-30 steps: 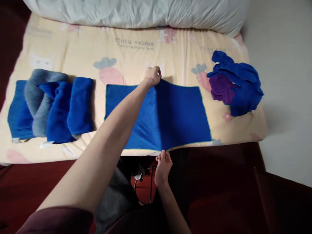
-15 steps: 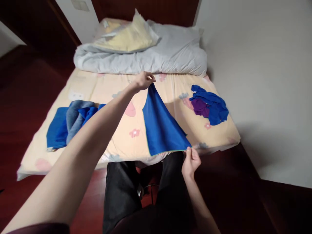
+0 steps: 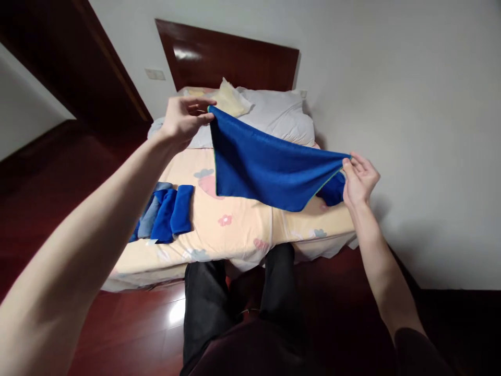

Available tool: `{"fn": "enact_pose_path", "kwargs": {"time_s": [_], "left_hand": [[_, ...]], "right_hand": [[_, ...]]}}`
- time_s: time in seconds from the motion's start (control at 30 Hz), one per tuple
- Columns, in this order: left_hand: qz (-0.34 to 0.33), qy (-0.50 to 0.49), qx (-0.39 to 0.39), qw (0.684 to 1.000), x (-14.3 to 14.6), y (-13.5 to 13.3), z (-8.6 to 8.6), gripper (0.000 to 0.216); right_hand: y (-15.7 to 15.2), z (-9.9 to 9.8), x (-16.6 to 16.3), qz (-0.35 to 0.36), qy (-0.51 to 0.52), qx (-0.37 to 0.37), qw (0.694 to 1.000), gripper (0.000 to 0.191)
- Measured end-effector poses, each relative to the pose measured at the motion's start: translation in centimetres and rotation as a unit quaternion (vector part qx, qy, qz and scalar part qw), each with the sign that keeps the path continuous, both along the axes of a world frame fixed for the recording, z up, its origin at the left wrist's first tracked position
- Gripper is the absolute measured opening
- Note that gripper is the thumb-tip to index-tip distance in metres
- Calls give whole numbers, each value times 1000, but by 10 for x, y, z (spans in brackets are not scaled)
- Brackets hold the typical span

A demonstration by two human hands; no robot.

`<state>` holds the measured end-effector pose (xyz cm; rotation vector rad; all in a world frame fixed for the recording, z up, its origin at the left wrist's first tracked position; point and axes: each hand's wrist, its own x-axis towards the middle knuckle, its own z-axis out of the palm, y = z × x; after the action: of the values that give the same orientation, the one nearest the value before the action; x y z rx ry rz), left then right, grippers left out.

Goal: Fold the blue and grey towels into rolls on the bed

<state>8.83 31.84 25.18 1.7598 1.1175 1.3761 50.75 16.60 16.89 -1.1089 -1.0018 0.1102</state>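
Blue cloth [image 3: 270, 167] is up in the air, stretched between both hands above the bed [image 3: 242, 230] and clear of the sheet; it sags in the middle, and its lower fold hangs to a point over the near right part of the mattress; a thin green hem shows along the lower right edge.

I log the left hand [image 3: 183, 122] as raised and reaching far out; thumb and fingertips are pinched on the cloth's upper left corner, with the remaining fingers loosely curled. I log the right hand [image 3: 358, 180] as lower and nearer the wall [image 3: 410, 104]; thumb and forefinger are closed on the cloth's right corner, with the other fingers fanned out and free. The left corner sits higher than the right, so the top edge slopes down to the right.

Surroundings:
- A row of folded cloths [image 3: 168, 214], dark blue with one grey-blue, lies side by side on the left part of the bed, well apart from the held cloth.
- Another piece of blue fabric [image 3: 332, 190] lies on the bed just behind the right hand; it is mostly hidden by the held cloth, so I cannot tell its shape.
- The sheet is pale yellow with pink and blue cartoon prints.
- A white duvet [image 3: 274, 115] is bunched at the far end with a yellow pillow [image 3: 229, 99] on top, below a dark wooden headboard [image 3: 235, 57].
- Legs in black trousers [image 3: 203, 297] stand at the bed's near edge, on a glossy red-brown wooden floor [image 3: 129, 318].
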Motion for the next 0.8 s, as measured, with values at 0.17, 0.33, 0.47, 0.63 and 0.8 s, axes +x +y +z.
{"fn": "enact_pose_path", "kwargs": {"time_s": [0.17, 0.33, 0.47, 0.63, 0.8], "left_hand": [[80, 101, 74, 989, -21, -34, 15, 44], [132, 175, 74, 973, -35, -67, 23, 40], [147, 210, 76, 964, -47, -88, 18, 39], [161, 224, 77, 958, -67, -114, 4, 46], [105, 180, -6, 978, -98, -138, -14, 45]], "right_hand": [[-8, 38, 4, 23, -29, -8, 999, 43], [-27, 49, -3, 31, -39, -17, 999, 37], [-45, 48, -11, 45, -46, -45, 997, 32], [-69, 42, -20, 89, -19, -98, 991, 29], [-90, 34, -21, 132, 17, -172, 976, 37]]}}
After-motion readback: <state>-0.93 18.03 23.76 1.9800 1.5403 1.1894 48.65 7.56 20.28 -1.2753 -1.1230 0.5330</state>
